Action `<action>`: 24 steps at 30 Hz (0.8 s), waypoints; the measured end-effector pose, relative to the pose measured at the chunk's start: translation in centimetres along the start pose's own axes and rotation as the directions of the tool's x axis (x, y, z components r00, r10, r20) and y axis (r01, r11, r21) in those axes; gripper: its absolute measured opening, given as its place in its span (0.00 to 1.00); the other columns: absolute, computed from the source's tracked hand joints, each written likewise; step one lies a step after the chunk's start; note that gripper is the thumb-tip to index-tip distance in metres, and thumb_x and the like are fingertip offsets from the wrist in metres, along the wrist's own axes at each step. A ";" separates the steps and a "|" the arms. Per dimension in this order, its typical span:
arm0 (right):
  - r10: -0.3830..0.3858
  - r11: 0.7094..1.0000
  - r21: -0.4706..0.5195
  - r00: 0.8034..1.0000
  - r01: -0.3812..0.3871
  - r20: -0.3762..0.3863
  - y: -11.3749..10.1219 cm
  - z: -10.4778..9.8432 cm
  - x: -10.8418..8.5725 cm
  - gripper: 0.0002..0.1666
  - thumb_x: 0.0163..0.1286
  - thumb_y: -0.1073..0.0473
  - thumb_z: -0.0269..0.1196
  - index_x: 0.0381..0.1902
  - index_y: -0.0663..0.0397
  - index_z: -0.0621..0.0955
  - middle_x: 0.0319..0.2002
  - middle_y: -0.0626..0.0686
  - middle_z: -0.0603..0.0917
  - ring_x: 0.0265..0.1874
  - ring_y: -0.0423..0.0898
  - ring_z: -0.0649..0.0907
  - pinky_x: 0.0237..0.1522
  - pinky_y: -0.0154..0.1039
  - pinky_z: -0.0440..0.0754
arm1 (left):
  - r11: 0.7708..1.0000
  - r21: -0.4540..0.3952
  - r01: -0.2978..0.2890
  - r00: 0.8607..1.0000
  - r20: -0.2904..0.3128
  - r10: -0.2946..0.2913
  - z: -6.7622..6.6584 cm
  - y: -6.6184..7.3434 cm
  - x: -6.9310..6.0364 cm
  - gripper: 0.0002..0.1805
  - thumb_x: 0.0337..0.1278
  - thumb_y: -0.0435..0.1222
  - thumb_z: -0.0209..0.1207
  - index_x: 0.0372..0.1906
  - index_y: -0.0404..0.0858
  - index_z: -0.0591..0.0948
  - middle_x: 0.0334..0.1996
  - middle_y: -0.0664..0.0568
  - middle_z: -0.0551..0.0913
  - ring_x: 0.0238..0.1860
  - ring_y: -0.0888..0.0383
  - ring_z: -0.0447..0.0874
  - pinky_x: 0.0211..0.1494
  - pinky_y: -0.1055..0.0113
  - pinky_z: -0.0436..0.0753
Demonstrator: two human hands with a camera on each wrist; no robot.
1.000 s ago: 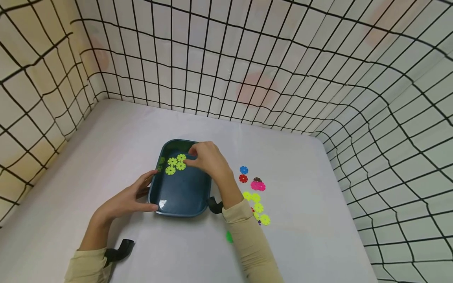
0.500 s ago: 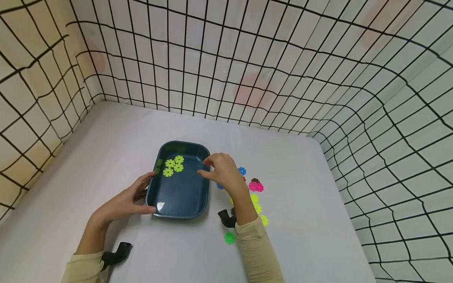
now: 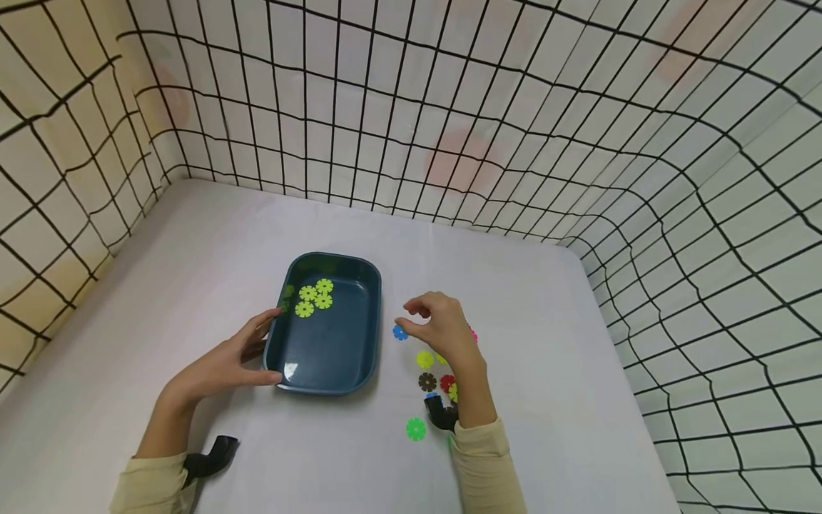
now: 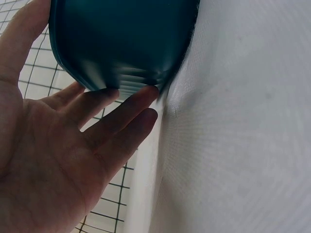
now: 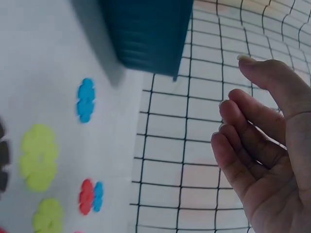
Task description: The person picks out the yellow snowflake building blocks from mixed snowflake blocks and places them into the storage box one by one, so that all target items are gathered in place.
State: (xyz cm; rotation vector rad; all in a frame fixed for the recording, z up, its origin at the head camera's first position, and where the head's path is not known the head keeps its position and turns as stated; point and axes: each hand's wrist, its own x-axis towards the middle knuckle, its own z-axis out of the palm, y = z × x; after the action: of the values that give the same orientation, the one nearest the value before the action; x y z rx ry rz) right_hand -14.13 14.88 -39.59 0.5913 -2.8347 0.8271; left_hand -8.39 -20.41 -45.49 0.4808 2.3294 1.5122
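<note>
My left hand rests against the left side of a dark blue rectangular tray. Its thumb touches the near left corner, and in the left wrist view the slightly bent fingers lie along the tray's outer wall. Several yellow-green notched plastic discs lie flat inside the tray. To the right, my right hand hovers over loose discs, thumb and fingertips apart with nothing between them. A blue disc is close under its thumb. The right wrist view shows the fingers loosely curled.
Around the right forearm lie yellow discs, a brown disc, a red disc and a green disc; the arm hides others. Black wire mesh encloses the back and sides of the white table.
My right hand has left the tray and moved right, over the loose discs. The left hand stays at the tray, and the yellow-green discs keep their places in it.
</note>
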 end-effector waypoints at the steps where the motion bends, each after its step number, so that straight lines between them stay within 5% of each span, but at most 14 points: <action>1: 0.013 1.000 0.011 1.000 -0.013 -0.001 0.2 0.1 -0.3 0.15 0.56 0.55 0.74 0.38 0.57 0.86 0.35 0.53 0.87 0.35 0.53 0.83 0.39 0.40 0.85 | 1.000 0.002 0.000 1.000 0.000 0.000 0.0 0.0 0.0 0.57 0.50 0.42 0.71 0.77 0.44 0.45 0.75 0.29 0.51 0.68 0.25 0.62 0.66 0.35 0.67; 24: 0.126 0.988 0.081 0.990 -0.132 0.070 3.8 2.4 -4.4 0.17 0.55 0.54 0.75 0.40 0.56 0.86 0.37 0.51 0.86 0.36 0.45 0.81 0.39 0.39 0.85 | 1.000 -0.009 0.011 1.000 0.012 -0.011 -0.2 -0.2 0.0 0.57 0.51 0.42 0.71 0.78 0.47 0.44 0.76 0.31 0.49 0.70 0.25 0.58 0.67 0.34 0.66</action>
State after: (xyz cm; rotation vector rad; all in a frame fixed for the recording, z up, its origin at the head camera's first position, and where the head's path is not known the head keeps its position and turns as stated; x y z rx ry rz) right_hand -11.67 17.95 -44.47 0.4560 -2.9342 0.9730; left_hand -8.53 -20.63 -45.59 0.4731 2.3111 1.5099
